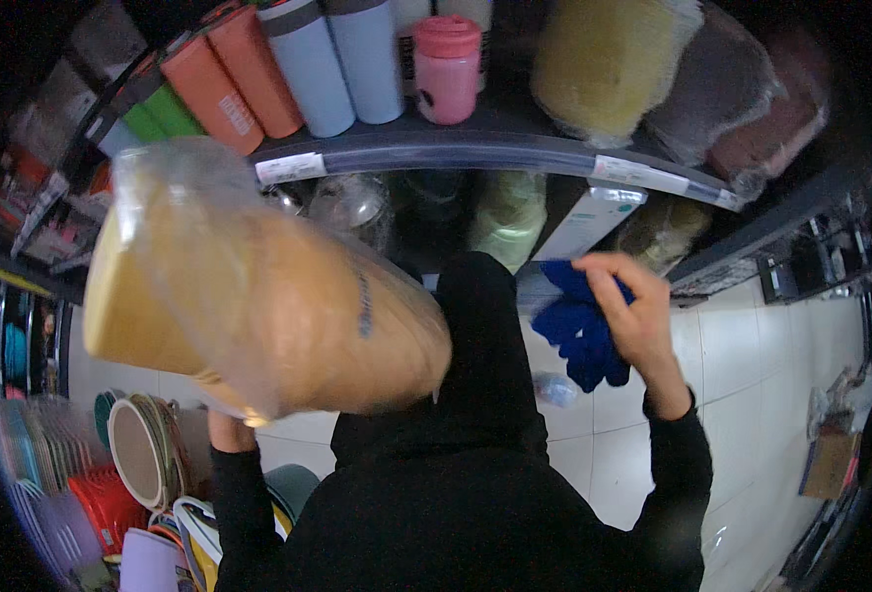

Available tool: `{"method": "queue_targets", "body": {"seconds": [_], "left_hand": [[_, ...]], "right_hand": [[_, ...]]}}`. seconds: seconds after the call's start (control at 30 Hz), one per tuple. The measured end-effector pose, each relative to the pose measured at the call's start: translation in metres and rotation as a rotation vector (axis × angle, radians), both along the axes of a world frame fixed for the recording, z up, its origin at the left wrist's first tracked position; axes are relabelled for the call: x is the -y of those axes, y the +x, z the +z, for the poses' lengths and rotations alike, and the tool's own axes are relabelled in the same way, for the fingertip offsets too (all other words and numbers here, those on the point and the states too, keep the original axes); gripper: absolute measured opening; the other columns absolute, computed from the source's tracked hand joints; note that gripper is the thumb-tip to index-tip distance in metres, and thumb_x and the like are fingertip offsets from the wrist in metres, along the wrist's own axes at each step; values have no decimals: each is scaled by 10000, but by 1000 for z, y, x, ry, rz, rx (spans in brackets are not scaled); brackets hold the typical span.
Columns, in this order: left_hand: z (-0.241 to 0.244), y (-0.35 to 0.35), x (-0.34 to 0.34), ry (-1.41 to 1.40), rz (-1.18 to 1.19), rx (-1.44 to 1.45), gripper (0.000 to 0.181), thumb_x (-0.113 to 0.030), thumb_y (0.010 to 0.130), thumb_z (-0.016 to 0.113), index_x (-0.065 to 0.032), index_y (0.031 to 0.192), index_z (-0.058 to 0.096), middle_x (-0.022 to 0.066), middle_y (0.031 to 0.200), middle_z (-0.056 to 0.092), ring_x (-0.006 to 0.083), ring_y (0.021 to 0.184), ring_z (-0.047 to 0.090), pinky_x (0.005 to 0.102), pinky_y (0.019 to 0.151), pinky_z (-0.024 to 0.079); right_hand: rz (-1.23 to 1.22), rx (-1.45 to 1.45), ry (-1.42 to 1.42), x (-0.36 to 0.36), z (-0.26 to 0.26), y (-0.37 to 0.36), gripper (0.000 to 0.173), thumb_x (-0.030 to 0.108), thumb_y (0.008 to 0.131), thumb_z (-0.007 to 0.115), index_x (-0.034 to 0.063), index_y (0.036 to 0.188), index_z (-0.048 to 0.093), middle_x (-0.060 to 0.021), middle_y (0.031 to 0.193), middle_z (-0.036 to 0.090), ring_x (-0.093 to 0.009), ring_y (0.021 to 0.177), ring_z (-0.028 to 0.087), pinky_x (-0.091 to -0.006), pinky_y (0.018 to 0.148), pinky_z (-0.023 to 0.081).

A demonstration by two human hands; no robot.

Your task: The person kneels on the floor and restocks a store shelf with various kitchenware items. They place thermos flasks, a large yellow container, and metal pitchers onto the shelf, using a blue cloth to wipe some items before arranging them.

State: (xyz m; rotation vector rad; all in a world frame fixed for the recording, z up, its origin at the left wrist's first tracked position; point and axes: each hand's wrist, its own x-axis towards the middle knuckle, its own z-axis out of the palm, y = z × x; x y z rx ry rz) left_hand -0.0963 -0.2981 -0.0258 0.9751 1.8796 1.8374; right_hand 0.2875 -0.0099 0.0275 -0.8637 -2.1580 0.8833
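A large yellow-orange plastic container in a clear plastic bag (310,311) is held up at the left, tilted, in front of the shelf. My left hand (230,431) is under its lower left side; the container hides most of the fingers. At the right, my right hand (628,303) pinches a bunched dark blue cloth (588,333), perhaps a glove, between thumb and fingers, and the cloth hangs down over the tiled floor. Behind the hands, the shelf edge (451,157) carries paper labels.
Orange tumblers (255,70), light blue tumblers (366,59), a pink bottle (447,70) and a bagged yellow container (610,66) stand on the shelf. Below are bagged goods and a white box (591,222). Stacked baskets and a lilac bin (149,561) stand lower left; a cardboard box (832,462) lies right.
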Motion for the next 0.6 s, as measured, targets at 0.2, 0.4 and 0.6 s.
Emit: {"method": "queue_targets", "body": {"seconds": [0.2, 0.4, 0.6], "left_hand": [[-5, -61, 67, -40, 291, -39, 261, -165, 853, 696, -19, 1065, 650, 45, 937, 650, 123, 794, 601, 282, 717, 509], [-79, -98, 85, -287, 399, -81, 273, -23, 788, 662, 15, 1056, 696, 15, 894, 681, 100, 728, 613, 239, 633, 511], [-192, -113, 92, -388, 493, 79, 209, -98, 796, 766, 22, 954, 703, 26, 809, 678, 93, 687, 584, 259, 608, 490]], "right_hand": [[-37, 73, -240, 20, -125, -8, 203, 152, 983, 597, -19, 997, 706, -105, 942, 733, -150, 877, 663, -286, 826, 506], [96, 175, -77, 43, -184, -50, 123, 122, 915, 670, 27, 974, 721, -150, 959, 737, -263, 867, 725, -343, 774, 557], [26, 177, -196, 33, -188, -60, 139, 132, 936, 652, 10, 957, 717, -136, 924, 741, -220, 825, 717, -318, 755, 540]]}}
